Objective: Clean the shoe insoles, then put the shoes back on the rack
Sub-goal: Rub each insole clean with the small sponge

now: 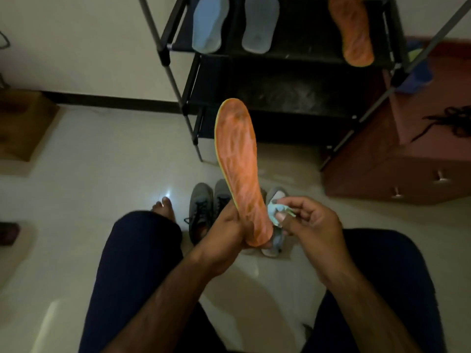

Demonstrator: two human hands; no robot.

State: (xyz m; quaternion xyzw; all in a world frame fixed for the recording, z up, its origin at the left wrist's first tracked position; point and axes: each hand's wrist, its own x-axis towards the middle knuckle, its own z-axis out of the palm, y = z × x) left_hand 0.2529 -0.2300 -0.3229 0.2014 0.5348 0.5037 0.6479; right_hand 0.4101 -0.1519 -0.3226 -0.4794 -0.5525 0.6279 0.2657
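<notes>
Pale floor (pixel 102 179), black shoe rack (pixel 293 98) behind. Left hand (pixel 228 229) grips orange insole (pixel 239 161) by heel; right hand (pixel 314 222) pinches blue cloth (pixel 276 212).

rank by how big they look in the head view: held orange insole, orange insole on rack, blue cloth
held orange insole
orange insole on rack
blue cloth
The first may look bigger only through nearness.

Left hand (pixel 226 225) covers part of the orange insole (pixel 239 171) heel, so we can't see the grip's far side. Cloth (pixel 276 212) is mostly bunched in the right hand (pixel 316 220); shape unclear. Grey shoes (pixel 202 207) sit partly behind insole & hands. Top edge crops the rack (pixel 288 62), pale insoles (pixel 207 26) & other orange insole (pixel 354 34). Dim, soft pic.
</notes>
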